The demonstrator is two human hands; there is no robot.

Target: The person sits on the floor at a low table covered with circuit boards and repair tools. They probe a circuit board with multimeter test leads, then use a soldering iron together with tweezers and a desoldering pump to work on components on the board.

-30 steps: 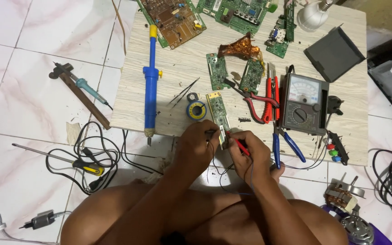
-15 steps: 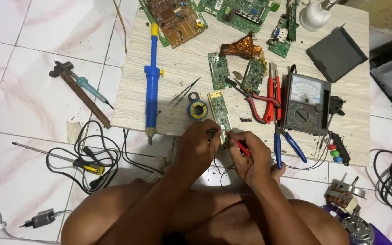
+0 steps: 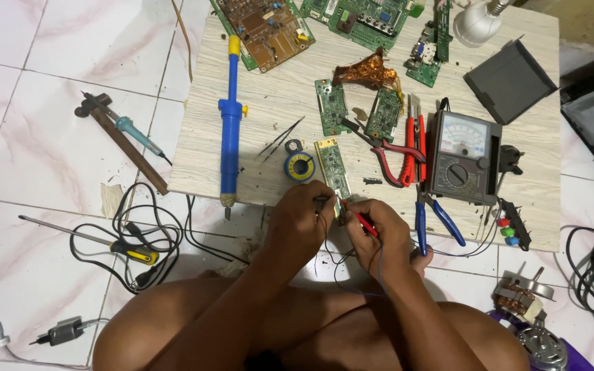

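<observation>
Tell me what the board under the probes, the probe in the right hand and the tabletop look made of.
Narrow circuit board: looks like green laminate with a dull surface and small mounted parts. Red probe in the right hand: likely glossy plastic; its tip is too small to judge. Tabletop: pale wood grain, matte, perhaps laminate rather than solid wood.

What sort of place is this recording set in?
Probably a home or informal electronics repair spot: a low wooden board on a tiled floor holds circuit boards, an analog multimeter and a blue desoldering pump, and both hands probe a narrow board.
</observation>
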